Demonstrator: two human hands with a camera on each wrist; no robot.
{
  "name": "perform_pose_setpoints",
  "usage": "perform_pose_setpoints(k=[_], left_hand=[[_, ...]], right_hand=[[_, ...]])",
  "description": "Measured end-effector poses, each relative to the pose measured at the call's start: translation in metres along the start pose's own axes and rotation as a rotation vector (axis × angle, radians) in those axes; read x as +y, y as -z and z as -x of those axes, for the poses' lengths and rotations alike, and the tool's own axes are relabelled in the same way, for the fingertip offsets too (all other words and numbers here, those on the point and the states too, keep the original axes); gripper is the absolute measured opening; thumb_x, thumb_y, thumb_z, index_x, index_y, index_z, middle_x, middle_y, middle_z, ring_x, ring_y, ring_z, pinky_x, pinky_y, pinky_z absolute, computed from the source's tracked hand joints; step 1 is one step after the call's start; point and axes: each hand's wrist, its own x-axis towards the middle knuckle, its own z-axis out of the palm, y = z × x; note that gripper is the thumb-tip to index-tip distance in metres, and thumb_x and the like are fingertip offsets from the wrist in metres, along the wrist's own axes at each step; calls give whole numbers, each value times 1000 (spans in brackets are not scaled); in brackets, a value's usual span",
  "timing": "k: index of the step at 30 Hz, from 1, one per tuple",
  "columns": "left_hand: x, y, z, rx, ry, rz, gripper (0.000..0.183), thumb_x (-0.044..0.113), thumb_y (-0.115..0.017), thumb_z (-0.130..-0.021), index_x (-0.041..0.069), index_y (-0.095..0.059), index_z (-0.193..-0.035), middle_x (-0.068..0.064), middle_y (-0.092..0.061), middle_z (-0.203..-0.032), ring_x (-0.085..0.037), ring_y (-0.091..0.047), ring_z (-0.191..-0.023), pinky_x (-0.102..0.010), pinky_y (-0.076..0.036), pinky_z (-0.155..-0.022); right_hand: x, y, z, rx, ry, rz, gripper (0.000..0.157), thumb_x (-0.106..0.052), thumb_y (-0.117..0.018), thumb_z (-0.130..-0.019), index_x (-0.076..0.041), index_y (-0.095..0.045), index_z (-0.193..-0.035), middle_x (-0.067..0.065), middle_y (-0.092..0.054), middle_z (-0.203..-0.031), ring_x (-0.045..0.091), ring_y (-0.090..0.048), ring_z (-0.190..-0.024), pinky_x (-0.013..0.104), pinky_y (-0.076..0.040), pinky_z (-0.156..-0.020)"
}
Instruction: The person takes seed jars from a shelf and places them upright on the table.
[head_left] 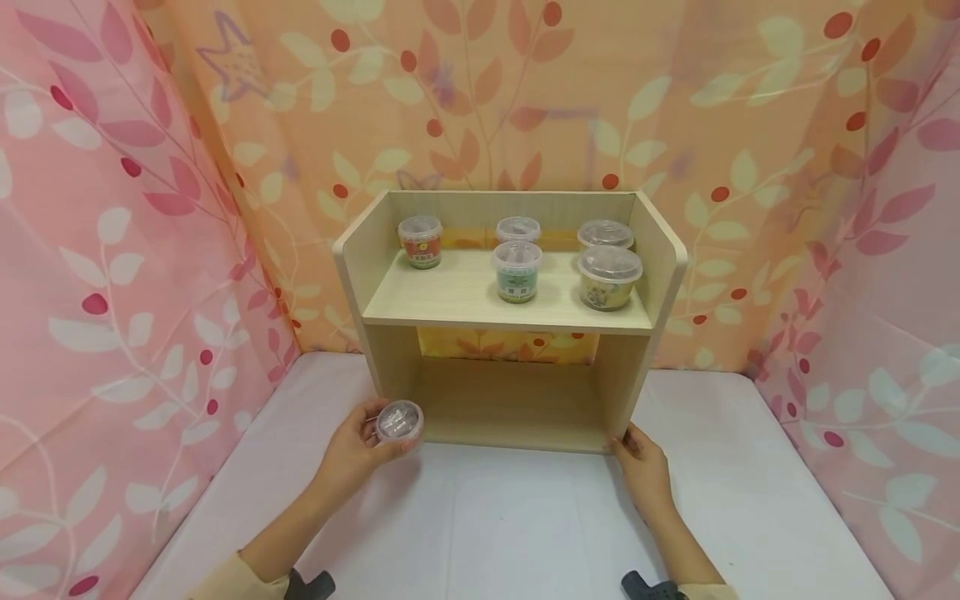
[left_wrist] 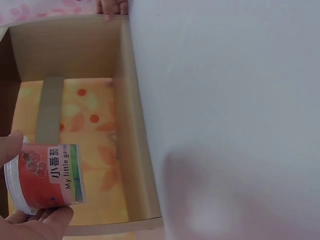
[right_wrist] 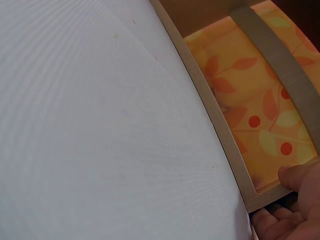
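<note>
My left hand (head_left: 358, 450) holds a small plastic cup (head_left: 400, 419) in front of the lower left corner of a pale wooden two-tier shelf (head_left: 442, 292). In the left wrist view this cup (left_wrist: 45, 172) has a clear lid and a red label with tomatoes and "My little garden"; it is tilted on its side between thumb and fingers. At the shelf's lower right front edge, my right hand (head_left: 647, 477) grips the side panel. The right wrist view shows the thumb (right_wrist: 297, 175) on the panel's inner side and the fingers (right_wrist: 280, 222) around its outside.
On the upper tier stand a red-labelled cup (head_left: 422, 243) at left, a green-labelled cup (head_left: 517, 273) with another behind it in the middle, and a wider yellowish tub (head_left: 609, 279) with another behind it at right. White cloth (head_left: 510, 525) covers the table; patterned curtains (head_left: 487, 100) surround it.
</note>
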Motion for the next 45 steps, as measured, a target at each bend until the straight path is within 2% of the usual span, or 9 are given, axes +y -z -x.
perform_pose_setpoints(k=[8,16,21,25,32,38,45], left_hand=[[-23,-8,-5,-5,6,-9,74,4,-88,-78,0,-48,-140,-21,-56,-138,-32,-58,-128,-23,-55,-97],[-44,-12,-7,8,29,-40,75,6,-90,-76,-2,-49,-137,-23,-54,-141,-37,-57,-131,-32,-56,-99],[-56,-15,-12,6,47,-45,74,1,-90,-75,-3,-48,-136,-25,-52,-140,-37,-60,-126,-26,-58,-91],[-60,-17,-14,10,54,-72,74,1,-89,-74,-3,-48,-136,-24,-52,-140,-35,-61,-123,-21,-57,-85],[-59,-21,-13,10,44,-115,73,0,-90,-72,-3,-50,-133,-24,-54,-137,-37,-61,-123,-31,-58,-89],[-62,-23,-16,10,51,-113,73,0,-90,-73,-3,-50,-134,-24,-55,-137,-37,-61,-123,-29,-59,-89],[-65,-23,-21,13,14,-214,73,10,-94,-71,0,-54,-131,-19,-60,-131,-33,-63,-119,-44,-56,-99]], right_hand=[[1,0,-1,8,6,21,53,-13,-62,-103,9,-45,-148,29,-51,-146,37,-50,-137,11,-48,-95],[1,-1,-1,12,16,8,54,-13,-64,-102,9,-46,-147,29,-52,-145,36,-51,-136,5,-46,-91],[1,-1,0,18,24,9,54,-13,-65,-102,10,-46,-147,29,-53,-144,38,-52,-135,7,-47,-92],[1,-1,0,18,26,11,53,-14,-65,-102,10,-47,-146,29,-54,-143,38,-52,-135,6,-47,-92],[1,-1,-1,18,27,30,54,-16,-65,-102,10,-46,-147,30,-53,-143,39,-52,-135,9,-47,-93],[3,0,-1,11,19,37,54,-16,-65,-102,8,-47,-147,28,-54,-143,37,-53,-134,6,-47,-91],[2,0,-2,17,36,31,53,-14,-64,-102,10,-47,-147,29,-54,-143,39,-54,-133,5,-46,-90]])
